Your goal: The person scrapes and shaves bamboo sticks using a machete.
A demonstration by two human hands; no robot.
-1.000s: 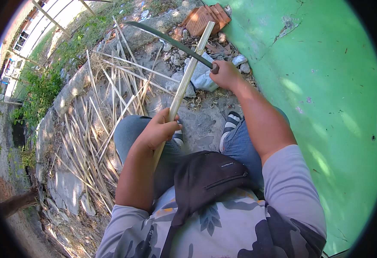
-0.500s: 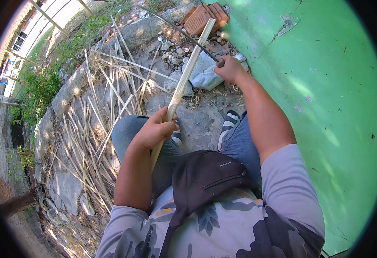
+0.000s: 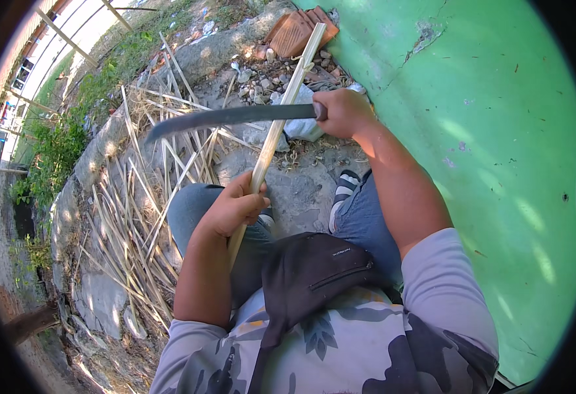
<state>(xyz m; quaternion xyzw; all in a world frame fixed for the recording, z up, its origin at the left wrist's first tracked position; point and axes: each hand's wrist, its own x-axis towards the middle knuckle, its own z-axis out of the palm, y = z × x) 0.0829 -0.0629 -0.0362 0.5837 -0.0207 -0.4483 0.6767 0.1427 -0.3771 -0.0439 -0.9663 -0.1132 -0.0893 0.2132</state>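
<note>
A long pale bamboo strip [image 3: 276, 134] slants up and away from my lap. My left hand [image 3: 239, 205] is wrapped round its lower part, above my left thigh. A curl of split fibre sticks out near its upper end. My right hand [image 3: 342, 113] grips the dark handle of a machete [image 3: 235, 117], whose long blade points left. The blade lies across the strip's upper half in this view; whether its edge touches the wood I cannot tell.
Many loose bamboo strips [image 3: 140, 223] lie heaped on the ground at my left. Ahead are pale rocks [image 3: 306, 125], rubble and stacked orange roof tiles [image 3: 294, 33]. A green painted floor [image 3: 485, 131] spreads along my right. A black bag [image 3: 321, 269] rests at my waist.
The machete has swung from pointing far and left to nearly level, its blade now broadside across the strip. My right hand has shifted slightly left. My left hand keeps its grip.
</note>
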